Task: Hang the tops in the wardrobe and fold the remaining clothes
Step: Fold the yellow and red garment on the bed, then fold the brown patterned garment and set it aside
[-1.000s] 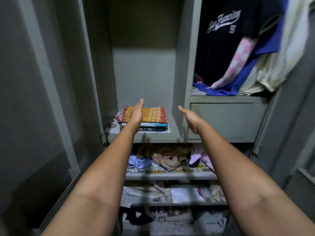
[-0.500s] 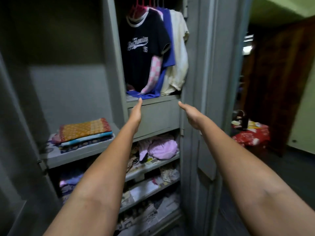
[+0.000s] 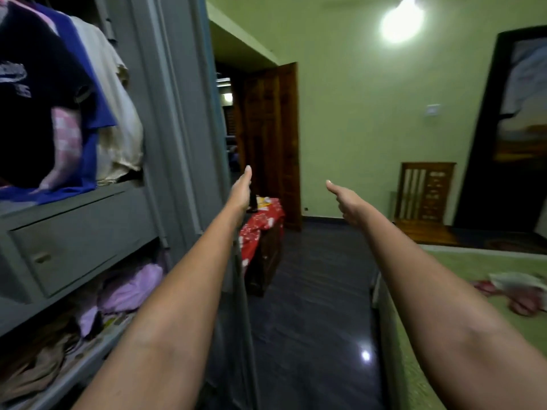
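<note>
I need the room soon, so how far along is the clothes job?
Looks done: the black, blue and cream tops hang in the wardrobe. In hand: nothing; the left hand and right hand are both held out open and hold nothing. Left: loose clothes lie unfolded on the bed, and the lilac pieces on a lower shelf look crumpled.

Wardrobe (image 3: 165, 119), left of frame: grey painted surface, matt, smooth. Hanging tops (image 3: 74, 108), upper left: soft cloth, the cream one faintly sheeny. Shelf contents (image 3: 130, 288), lower left: crumpled cloth on printed paper lining. Floor (image 3: 310, 321), centre: dark, glossy, reflecting the lamp. Door (image 3: 272, 143), centre: brown varnished wood. Bed cover (image 3: 473, 306), lower right: green matt cloth.
</note>
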The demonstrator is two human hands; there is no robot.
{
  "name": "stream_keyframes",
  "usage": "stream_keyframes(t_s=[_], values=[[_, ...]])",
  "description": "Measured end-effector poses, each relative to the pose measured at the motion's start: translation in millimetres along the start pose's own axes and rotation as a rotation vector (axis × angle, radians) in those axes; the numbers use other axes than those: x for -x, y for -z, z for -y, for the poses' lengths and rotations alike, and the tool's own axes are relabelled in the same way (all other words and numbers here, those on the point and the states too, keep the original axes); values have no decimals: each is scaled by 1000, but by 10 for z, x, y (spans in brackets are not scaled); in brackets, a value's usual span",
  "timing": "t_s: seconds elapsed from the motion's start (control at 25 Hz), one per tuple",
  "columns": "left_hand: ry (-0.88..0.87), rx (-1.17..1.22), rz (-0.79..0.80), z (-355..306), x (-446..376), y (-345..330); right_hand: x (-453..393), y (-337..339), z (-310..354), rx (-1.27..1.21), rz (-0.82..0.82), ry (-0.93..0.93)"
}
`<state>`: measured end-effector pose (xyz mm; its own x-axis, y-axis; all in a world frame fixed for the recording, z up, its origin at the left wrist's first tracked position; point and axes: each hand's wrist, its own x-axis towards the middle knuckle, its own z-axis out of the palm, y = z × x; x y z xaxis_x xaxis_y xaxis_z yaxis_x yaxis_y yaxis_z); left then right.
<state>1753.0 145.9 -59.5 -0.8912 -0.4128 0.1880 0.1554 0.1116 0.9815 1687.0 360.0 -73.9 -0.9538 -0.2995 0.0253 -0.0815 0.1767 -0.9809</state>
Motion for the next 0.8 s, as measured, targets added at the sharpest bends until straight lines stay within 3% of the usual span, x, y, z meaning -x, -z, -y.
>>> stream_keyframes(t_s=[0.16, 0.28, 0.8], values=[[-30, 23, 149, 36, -184, -616, -70, 641, -180, 33, -151, -51], [-36, 2, 174, 64, -481, -935, -252, 928, -219, 2, -146, -50], [-36, 33, 113, 372, -2811, -2365, -2676, 2175, -317, 35, -190, -42]])
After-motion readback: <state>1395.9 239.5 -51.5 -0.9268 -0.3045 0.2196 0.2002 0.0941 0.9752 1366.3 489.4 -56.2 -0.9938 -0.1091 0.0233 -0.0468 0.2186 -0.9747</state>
